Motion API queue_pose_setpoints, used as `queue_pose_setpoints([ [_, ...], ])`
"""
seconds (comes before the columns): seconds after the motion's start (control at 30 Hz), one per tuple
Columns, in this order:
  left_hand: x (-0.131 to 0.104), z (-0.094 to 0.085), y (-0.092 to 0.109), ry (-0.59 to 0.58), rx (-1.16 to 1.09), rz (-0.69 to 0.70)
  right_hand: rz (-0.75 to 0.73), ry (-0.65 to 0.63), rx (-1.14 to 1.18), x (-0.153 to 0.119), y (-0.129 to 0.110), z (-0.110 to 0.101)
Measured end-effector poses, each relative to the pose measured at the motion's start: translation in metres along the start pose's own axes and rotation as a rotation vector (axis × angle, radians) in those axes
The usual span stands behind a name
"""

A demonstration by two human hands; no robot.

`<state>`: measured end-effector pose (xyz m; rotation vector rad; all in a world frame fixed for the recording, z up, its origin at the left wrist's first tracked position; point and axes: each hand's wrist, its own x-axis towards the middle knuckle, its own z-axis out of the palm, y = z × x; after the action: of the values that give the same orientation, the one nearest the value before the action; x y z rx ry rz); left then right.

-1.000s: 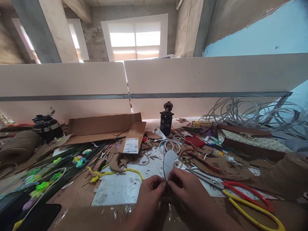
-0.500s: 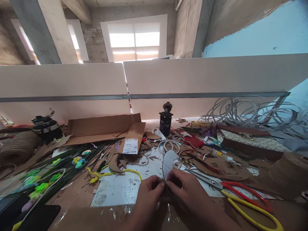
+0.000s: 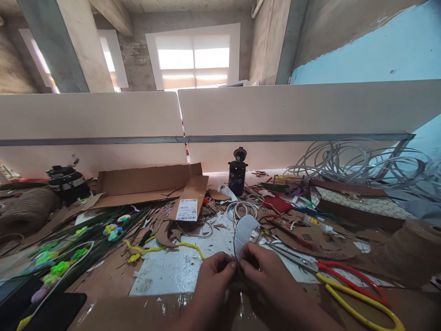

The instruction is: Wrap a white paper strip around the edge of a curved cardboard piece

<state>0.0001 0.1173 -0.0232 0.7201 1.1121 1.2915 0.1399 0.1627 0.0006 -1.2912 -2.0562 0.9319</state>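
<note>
A pale, ribbed, leaf-shaped piece [image 3: 245, 230] with a dark edge stands upright above my fingertips. My right hand [image 3: 267, 271] pinches its lower end between thumb and forefinger. Just beside it, my left hand [image 3: 216, 271] is closed in a pinch at the same lower edge, its thumb tip nearly meeting the right one. What the left fingertips hold is too small to make out. Scissors [image 3: 320, 266] with one red and one yellow handle lie to the right of my right hand, their blades pointing toward the piece.
Behind the hands stand a black bottle [image 3: 237, 177] with its lid up and a cut cardboard box [image 3: 148, 184]. Fuzzy coloured flowers [image 3: 57, 271] lie at left, a twine roll [image 3: 406, 253] at right. A handbag [image 3: 358, 202] and coiled tubing [image 3: 344, 158] sit farther back.
The leaf-shaped piece has turned slightly and leans a little more to the right at its top. Both hands stay almost in the same place.
</note>
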Motion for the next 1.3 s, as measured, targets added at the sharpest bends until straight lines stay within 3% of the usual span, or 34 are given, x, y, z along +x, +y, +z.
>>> queue_pose_setpoints([
  [0.27,0.003,-0.004,0.003,0.015,0.048,0.029,-0.018,-0.014,0.127,0.002,0.006,0.0],
  [0.6,0.014,-0.008,-0.004,-0.001,0.181,0.169,-0.077,0.079,-0.129,-0.005,-0.006,0.003],
  [0.8,0.009,-0.005,0.001,-0.018,0.13,0.114,0.009,0.038,0.007,-0.003,-0.006,0.002],
  [1.13,0.012,-0.009,0.005,0.015,0.123,0.112,-0.018,0.033,0.161,-0.002,0.005,0.003],
  [1.3,0.013,-0.009,0.003,0.009,0.102,0.117,-0.032,0.029,0.184,-0.003,-0.001,0.001],
])
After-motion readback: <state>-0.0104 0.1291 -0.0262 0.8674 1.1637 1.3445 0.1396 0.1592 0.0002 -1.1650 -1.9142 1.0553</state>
